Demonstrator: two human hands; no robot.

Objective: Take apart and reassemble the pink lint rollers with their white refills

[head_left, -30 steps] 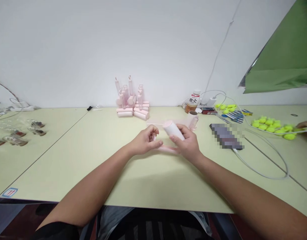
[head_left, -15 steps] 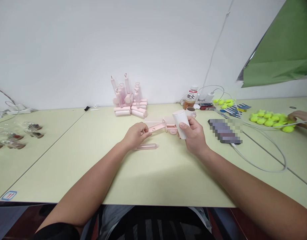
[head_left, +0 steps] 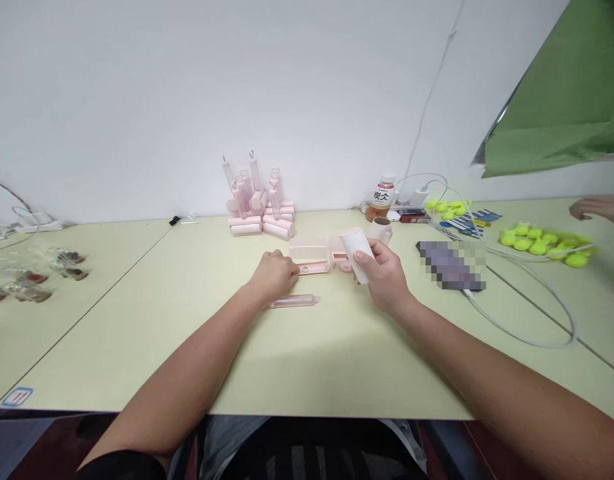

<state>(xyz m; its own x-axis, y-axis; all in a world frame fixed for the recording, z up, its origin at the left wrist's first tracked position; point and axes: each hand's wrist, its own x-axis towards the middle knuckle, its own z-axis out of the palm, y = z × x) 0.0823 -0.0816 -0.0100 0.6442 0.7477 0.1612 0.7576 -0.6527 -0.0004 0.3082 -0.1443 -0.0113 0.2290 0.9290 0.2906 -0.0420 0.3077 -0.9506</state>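
In my right hand is a white lint roll, tilted, with thumb and fingers wrapped round it. My left hand has its fingers closed on the left end of a long pink casing half, which lies level at the table surface; its left end is hidden by the fingers. Nearer to me lies a clear pink handle piece. Beyond the casing half sits a translucent pink cover. Other small pink parts lie partly behind the white roll.
Finished-looking pink rollers are stacked by the wall. A pink-white roll stands before a bottle. To the right are a phone on a cable, yellow-green items and another person's hand. Wrapped items lie left.
My left hand has lowered the pink casing half from a tilt to level on the table. My right hand with the white roll has shifted slightly left. The other person's hand has lifted off the yellow-green items.
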